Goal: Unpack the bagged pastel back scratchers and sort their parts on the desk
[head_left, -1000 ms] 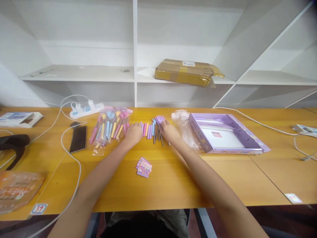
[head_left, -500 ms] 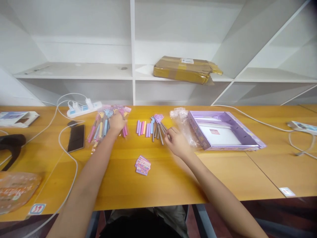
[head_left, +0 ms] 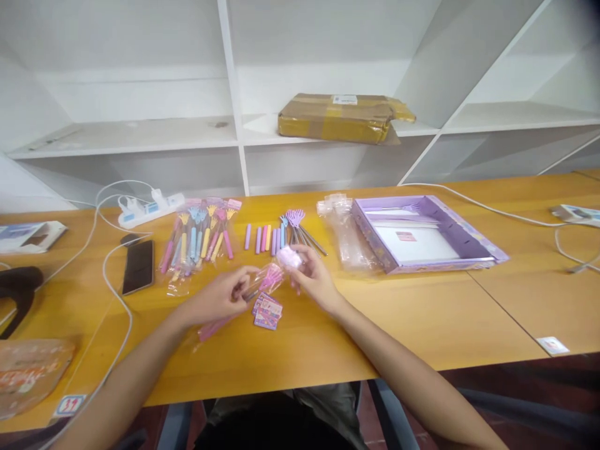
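Note:
A pink hand-shaped back scratcher in a clear plastic bag stretches between my hands, over the table's near middle. My left hand is closed round its metal shaft; the pink handle slants down to the left. My right hand pinches the bag's top end, where a pale purple-pink card shows. Just below lies a small stack of printed cards. Behind are purple, pink and yellow handle tubes in a row and loose back scratchers with metal shafts.
Bagged back scratchers lie at left, beside a phone and a power strip. Empty clear bags lie against a purple open box at right. A taped parcel rests on the shelf. White cables cross both sides.
My left hand has brought a bagged pink back scratcher from the left pile to the middle. My right hand has left the loose shafts and now grips the bag's top.

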Demonstrator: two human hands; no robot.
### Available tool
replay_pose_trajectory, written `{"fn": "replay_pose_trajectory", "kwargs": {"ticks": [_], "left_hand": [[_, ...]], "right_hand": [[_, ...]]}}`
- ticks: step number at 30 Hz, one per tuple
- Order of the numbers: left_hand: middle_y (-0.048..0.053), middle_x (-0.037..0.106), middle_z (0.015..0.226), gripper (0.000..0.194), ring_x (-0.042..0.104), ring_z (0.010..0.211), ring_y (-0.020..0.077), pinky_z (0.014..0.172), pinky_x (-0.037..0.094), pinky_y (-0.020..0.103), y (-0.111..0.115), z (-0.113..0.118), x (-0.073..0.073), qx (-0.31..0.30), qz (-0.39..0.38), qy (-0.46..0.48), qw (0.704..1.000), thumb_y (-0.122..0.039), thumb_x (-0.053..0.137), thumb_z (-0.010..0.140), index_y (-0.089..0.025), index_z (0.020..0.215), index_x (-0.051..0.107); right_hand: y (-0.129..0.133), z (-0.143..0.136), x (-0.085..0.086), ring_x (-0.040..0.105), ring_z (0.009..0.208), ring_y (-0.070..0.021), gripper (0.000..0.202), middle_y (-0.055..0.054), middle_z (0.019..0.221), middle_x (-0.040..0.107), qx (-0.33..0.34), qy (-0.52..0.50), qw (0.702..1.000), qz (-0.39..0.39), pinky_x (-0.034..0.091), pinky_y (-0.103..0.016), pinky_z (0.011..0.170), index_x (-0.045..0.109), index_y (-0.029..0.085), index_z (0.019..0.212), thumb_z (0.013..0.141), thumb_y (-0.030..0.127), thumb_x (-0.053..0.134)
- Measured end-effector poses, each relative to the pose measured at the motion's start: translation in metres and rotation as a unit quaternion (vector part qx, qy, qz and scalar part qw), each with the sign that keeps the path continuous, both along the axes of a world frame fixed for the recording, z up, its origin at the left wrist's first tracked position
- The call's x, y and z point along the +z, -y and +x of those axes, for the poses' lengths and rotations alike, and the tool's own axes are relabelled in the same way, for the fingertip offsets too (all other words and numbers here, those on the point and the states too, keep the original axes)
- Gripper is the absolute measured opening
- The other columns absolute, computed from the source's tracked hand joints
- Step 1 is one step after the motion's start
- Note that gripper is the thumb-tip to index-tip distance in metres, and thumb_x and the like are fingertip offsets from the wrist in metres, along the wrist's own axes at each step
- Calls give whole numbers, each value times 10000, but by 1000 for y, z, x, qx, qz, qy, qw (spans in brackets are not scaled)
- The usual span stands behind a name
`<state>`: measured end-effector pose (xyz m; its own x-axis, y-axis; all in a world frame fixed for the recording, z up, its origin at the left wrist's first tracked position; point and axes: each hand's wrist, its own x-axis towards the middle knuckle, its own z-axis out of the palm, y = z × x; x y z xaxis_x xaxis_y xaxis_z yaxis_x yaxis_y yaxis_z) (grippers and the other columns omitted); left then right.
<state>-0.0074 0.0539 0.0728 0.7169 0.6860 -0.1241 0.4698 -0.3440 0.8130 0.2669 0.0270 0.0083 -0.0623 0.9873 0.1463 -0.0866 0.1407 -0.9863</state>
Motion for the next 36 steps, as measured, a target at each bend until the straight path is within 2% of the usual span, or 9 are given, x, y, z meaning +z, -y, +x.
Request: {"fn": "replay_pose_trajectory", "kwargs": {"ticks": [5, 9, 12, 16, 22, 26, 28, 33, 36], "left_hand": [[80, 715, 1157, 494, 687, 973, 219, 852, 555, 339, 19, 14, -23, 26, -137, 108, 984, -342, 702, 944, -234, 1413, 587], [101, 760, 1139, 550, 731, 1031, 255, 904, 588, 371, 26, 25, -44, 77, -175, 160, 969, -378, 761, 935, -195, 1425, 591], [97, 770, 1166, 570, 758, 1010, 246, 896, 607, 372, 32, 26, -51, 90, -225, 180, 953, -363, 751, 955, -197, 1465, 556], [112, 750, 1260, 552, 756, 1080, 248, 957, 602, 381, 37, 24, -55, 84, -240, 200, 946, -330, 730, 980, -200, 1483, 542], [105, 749, 1276, 518, 755, 1082, 244, 960, 604, 377, 39, 23, -59, 84, -194, 176, 961, -326, 713, 987, -213, 1471, 568], [98, 773, 1207, 504, 766, 1029, 234, 905, 620, 356, 38, 22, -64, 77, -196, 163, 964, -338, 701, 994, -203, 1461, 567], [112, 761, 1251, 519, 765, 1068, 247, 926, 620, 364, 37, 22, -67, 77, -192, 168, 964, -337, 709, 988, -198, 1466, 565], [127, 741, 1301, 491, 763, 1117, 256, 1000, 601, 394, 36, 22, -72, 74, -202, 188, 958, -329, 704, 996, -192, 1451, 580], [130, 740, 1300, 472, 761, 1121, 256, 1004, 598, 397, 36, 23, -68, 69, -212, 192, 956, -325, 697, 1002, -187, 1438, 583]], "right_hand": [[19, -27, -19, 669, 689, -143, 338, -15, 973, 703, 78, 62, 994, 53, 588, -279, 619, 525, 275, 1280, 997, 386, 675], [26, -36, -35, 681, 767, -167, 291, -57, 1035, 704, 7, 247, 954, 168, 586, -304, 688, 570, 246, 1217, 951, 235, 687], [24, -34, -41, 672, 752, -155, 279, -59, 1045, 677, -43, 281, 943, 174, 580, -289, 663, 539, 237, 1220, 967, 177, 640], [21, -24, -37, 682, 755, -132, 355, -124, 1258, 636, -42, 272, 941, 196, 588, -276, 626, 474, 235, 1344, 1016, 179, 597], [32, -18, -19, 713, 1065, -227, 331, -128, 1404, 615, -28, 446, 852, 271, 616, -306, 714, 623, 291, 1327, 1024, 167, 574], [31, -20, -12, 716, 1031, -255, 202, -207, 1433, 578, -78, 496, 809, 305, 636, -364, 734, 645, 203, 1222, 1028, 245, 611], [27, -20, -14, 716, 1013, -268, 224, -216, 1406, 582, -96, 492, 812, 298, 636, -373, 699, 613, 197, 1219, 1021, 297, 645], [18, -15, -23, 689, 1082, -232, 183, -149, 1294, 596, -67, 346, 900, 254, 632, -326, 726, 526, 243, 1205, 1043, 175, 577], [18, -12, -22, 677, 1034, -203, 162, -139, 1320, 559, -28, 325, 905, 273, 619, -377, 851, 577, 238, 1098, 1044, 100, 510]]}}
